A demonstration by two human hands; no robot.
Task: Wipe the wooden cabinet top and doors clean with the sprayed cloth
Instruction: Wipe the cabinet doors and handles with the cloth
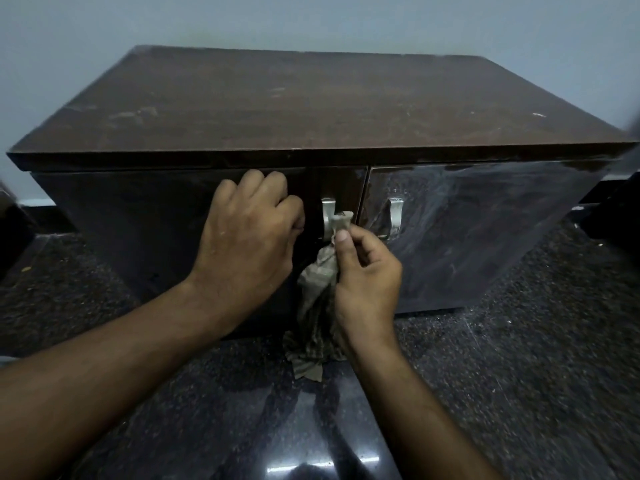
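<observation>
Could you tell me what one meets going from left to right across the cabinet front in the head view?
Left hand → left door handle → cloth, pinched in the right hand → right door handle → streaky right door.

A plain pale blue-grey wall (346,19) fills the back, nothing hanging on it. Below, the dark speckled stone floor (519,358) spreads out, polished enough to throw back bright glints of light near the bottom edge. Dark shapes (613,216) sit at the far left and right, too dim to make out.
</observation>
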